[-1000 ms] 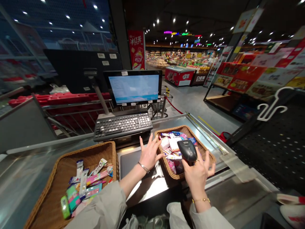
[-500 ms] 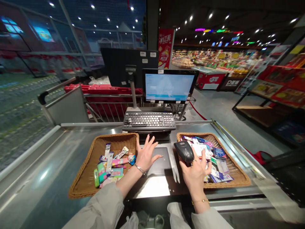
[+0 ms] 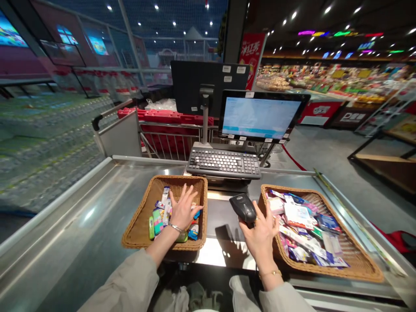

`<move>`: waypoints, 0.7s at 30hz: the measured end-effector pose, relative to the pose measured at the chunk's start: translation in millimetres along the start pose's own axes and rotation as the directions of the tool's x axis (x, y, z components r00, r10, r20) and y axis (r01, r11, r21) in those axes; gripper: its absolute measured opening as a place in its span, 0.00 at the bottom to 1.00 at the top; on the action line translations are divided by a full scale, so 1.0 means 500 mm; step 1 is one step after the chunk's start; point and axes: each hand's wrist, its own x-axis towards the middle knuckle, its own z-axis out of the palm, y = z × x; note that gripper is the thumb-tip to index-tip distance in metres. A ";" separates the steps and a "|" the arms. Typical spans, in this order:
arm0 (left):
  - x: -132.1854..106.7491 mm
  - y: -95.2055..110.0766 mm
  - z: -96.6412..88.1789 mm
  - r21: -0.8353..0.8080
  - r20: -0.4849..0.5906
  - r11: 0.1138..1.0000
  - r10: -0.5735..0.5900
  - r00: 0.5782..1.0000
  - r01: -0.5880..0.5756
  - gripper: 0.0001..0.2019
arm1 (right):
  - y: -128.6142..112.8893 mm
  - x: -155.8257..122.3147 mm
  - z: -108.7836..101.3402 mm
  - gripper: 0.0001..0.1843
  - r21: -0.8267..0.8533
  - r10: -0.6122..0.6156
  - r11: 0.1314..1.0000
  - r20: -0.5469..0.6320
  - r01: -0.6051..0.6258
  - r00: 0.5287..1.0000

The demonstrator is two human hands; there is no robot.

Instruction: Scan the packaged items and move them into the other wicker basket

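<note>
My left hand (image 3: 183, 209) is over the left wicker basket (image 3: 139, 216), fingers spread and holding nothing that I can see. Small packaged goods lie beneath it, among them a green and pink pack (image 3: 157, 222) and a slim white-and-purple packet (image 3: 167, 211); the hand hides part of the pile. A black barcode scanner (image 3: 243, 208) is gripped in my right hand (image 3: 261, 234), its head pointing left above the counter between the baskets. Right of that hand, the right wicker basket (image 3: 355, 236) contains many packets and a white box (image 3: 298, 215).
Behind the baskets stands a black keyboard (image 3: 224, 162) with a lit monitor (image 3: 260, 116) above it. A second screen's dark back (image 3: 191, 86) rises to its left. Beyond the metal counter (image 3: 97, 208) is a cart (image 3: 118, 134) beside red plastic crates (image 3: 162, 115).
My left hand has moved left, from the basket's right edge to over its contents. The scanner has shifted left, away from the right basket. The camera view has turned left.
</note>
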 end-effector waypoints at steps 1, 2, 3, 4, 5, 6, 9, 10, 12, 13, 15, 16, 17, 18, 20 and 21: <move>-0.004 -0.013 0.002 0.014 0.005 1.000 -0.014 1.000 0.013 0.22 | -0.004 -0.001 0.002 0.14 -0.001 -0.005 1.000 0.010 0.005 1.000; -0.007 -0.024 0.004 0.029 0.012 0.999 -0.027 1.000 0.027 0.22 | -0.008 -0.003 0.004 0.13 -0.001 -0.005 1.000 0.018 0.005 1.000; -0.011 -0.036 0.007 0.042 0.021 0.998 -0.040 0.999 0.039 0.21 | -0.012 -0.003 0.005 0.12 -0.002 -0.002 1.000 0.023 0.002 1.000; -0.014 -0.046 0.009 0.053 0.032 0.997 -0.051 0.998 0.049 0.21 | -0.016 -0.004 0.005 0.11 -0.001 0.001 1.000 0.028 -0.001 1.000; -0.016 -0.056 0.011 0.063 0.045 0.996 -0.060 0.997 0.057 0.21 | -0.021 -0.005 0.006 0.10 0.001 0.004 1.000 0.033 -0.004 0.999; -0.019 -0.065 0.013 0.072 0.059 0.995 -0.067 0.996 0.062 0.21 | -0.024 -0.005 0.007 0.10 0.005 0.006 1.000 0.040 -0.007 0.999; -0.023 -0.089 0.018 0.088 0.096 0.993 -0.083 0.992 0.075 0.21 | -0.034 -0.009 0.012 0.10 0.014 0.004 1.000 0.070 -0.005 0.998; -0.024 -0.096 0.019 0.092 0.103 0.993 -0.089 0.991 0.080 0.21 | -0.037 -0.010 0.014 0.09 0.017 0.003 1.000 0.079 -0.005 0.997; -0.025 -0.110 0.022 0.096 0.116 0.991 -0.099 0.988 0.088 0.20 | -0.043 -0.013 0.019 0.09 0.020 0.005 1.000 0.092 -0.007 0.996; -0.025 -0.116 0.022 0.098 0.122 0.991 -0.102 0.987 0.091 0.20 | -0.047 -0.014 0.021 0.09 0.020 0.005 1.000 0.099 -0.007 0.995; -0.024 -0.127 0.023 0.101 0.136 0.990 -0.107 0.985 0.094 0.19 | -0.053 -0.016 0.026 0.08 0.017 0.004 1.000 0.110 -0.006 0.994; -0.024 -0.132 0.023 0.103 0.146 0.990 -0.112 0.983 0.098 0.19 | -0.057 -0.016 0.028 0.08 0.014 0.003 1.000 0.115 -0.005 0.993; -0.024 -0.135 0.023 0.104 0.156 0.989 -0.119 0.981 0.103 0.19 | -0.060 -0.017 0.030 0.08 0.012 0.003 1.000 0.117 -0.004 0.993; -0.024 -0.138 0.023 0.105 0.170 0.989 -0.124 0.978 0.107 0.19 | -0.064 -0.017 0.031 0.08 0.009 0.004 1.000 0.117 -0.005 0.993; -0.025 -0.140 0.027 0.094 0.209 0.991 -0.112 0.971 0.094 0.19 | -0.070 -0.018 0.035 0.09 0.008 0.008 1.000 0.112 -0.009 0.994; -0.026 -0.140 0.030 0.083 0.231 0.994 -0.091 0.969 0.074 0.19 | -0.073 -0.019 0.038 0.09 0.009 0.010 1.000 0.110 -0.011 0.994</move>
